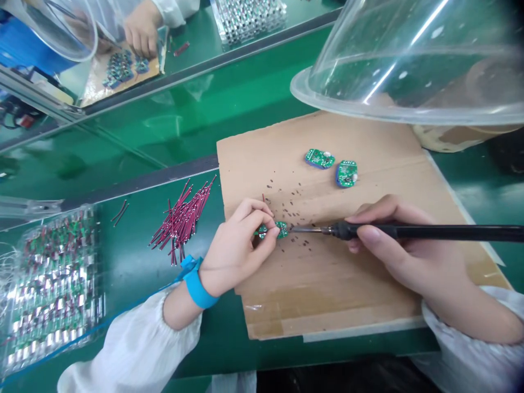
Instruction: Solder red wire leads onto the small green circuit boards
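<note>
My left hand (245,243), with a blue wrist strap (200,284), pinches a small green circuit board (281,229) over a sheet of cardboard (278,311). A short red wire (264,197) pokes up beside those fingers; its lower end is hidden. In my right hand (393,245) is a black-handled soldering iron (368,231). Its metal tip points left and ends at the board's right edge; whether they touch I cannot tell. Two more green circuit boards, one (319,158) and another (347,173), lie farther back on the cardboard.
A pile of red wires (182,218) lies left of the cardboard. At far left stands a clear tray (53,289) filled with assembled parts. A clear plastic hood (401,65) hangs at upper right. Across the divider, a co-worker's hand (142,30) is over more boards (118,68).
</note>
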`<action>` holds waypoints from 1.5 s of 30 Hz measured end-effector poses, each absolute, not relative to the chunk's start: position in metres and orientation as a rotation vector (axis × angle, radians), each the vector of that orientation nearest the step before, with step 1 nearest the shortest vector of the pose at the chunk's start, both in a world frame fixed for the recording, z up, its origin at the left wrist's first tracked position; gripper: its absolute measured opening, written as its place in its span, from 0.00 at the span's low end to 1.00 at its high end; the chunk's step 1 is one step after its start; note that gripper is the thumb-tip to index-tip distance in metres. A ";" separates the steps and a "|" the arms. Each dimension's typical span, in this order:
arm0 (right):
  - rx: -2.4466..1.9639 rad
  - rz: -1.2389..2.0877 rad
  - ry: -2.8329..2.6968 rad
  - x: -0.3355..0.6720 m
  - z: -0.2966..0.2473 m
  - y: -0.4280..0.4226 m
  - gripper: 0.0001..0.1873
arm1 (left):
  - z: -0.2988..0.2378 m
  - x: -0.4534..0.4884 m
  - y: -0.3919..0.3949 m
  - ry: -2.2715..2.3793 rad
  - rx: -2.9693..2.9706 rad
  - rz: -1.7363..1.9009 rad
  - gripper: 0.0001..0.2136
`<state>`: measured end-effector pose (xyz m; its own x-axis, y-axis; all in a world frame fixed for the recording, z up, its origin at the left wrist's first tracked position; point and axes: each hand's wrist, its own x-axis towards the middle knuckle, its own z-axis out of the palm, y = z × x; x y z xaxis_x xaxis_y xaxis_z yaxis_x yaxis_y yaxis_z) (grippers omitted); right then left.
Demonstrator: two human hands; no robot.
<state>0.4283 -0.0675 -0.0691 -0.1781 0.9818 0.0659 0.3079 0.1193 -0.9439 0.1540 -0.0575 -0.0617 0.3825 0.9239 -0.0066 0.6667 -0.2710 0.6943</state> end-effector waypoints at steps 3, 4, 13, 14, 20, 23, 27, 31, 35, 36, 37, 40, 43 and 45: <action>-1.294 1.100 -1.615 0.428 -0.069 -0.067 0.08 | -0.061 0.154 -0.057 1.365 2.034 0.550 0.02; -1.296 1.102 -1.617 0.428 -0.068 -0.067 0.08 | -0.061 0.155 -0.057 1.369 2.035 0.554 0.02; -1.282 1.105 -1.631 0.428 -0.069 -0.068 0.06 | -0.061 0.156 -0.056 1.375 2.042 0.560 0.02; -1.276 1.107 -1.631 0.428 -0.070 -0.068 0.06 | -0.061 0.156 -0.056 1.374 2.043 0.560 0.02; -1.292 1.095 -1.588 0.428 -0.068 -0.068 0.05 | -0.057 0.153 -0.052 1.320 2.006 0.521 0.03; -1.295 1.079 -1.625 0.428 -0.069 -0.067 0.05 | -0.055 0.152 -0.050 1.292 2.004 0.506 0.03; -1.298 1.055 -1.642 0.427 -0.071 -0.066 0.06 | -0.052 0.153 -0.047 1.272 1.978 0.491 0.04; -1.298 1.044 -1.649 0.427 -0.072 -0.065 0.05 | -0.049 0.153 -0.043 1.256 1.947 0.464 0.05; -1.274 1.050 -1.645 0.428 -0.072 -0.066 0.04 | -0.049 0.153 -0.039 1.247 1.932 0.455 0.05; -1.268 1.054 -1.646 0.428 -0.072 -0.066 0.04 | -0.049 0.153 -0.039 1.247 1.932 0.454 0.05; -1.263 1.057 -1.648 0.428 -0.073 -0.066 0.04 | -0.050 0.153 -0.039 1.247 1.934 0.455 0.05; -1.265 1.046 -1.669 0.429 -0.073 -0.066 0.05 | -0.051 0.153 -0.040 1.248 1.937 0.465 0.05; -1.296 0.980 -1.715 0.428 -0.072 -0.065 0.05 | -0.052 0.154 -0.040 1.247 1.930 0.482 0.05; -1.308 0.932 -1.741 0.428 -0.071 -0.064 0.06 | -0.052 0.154 -0.040 1.252 1.933 0.488 0.05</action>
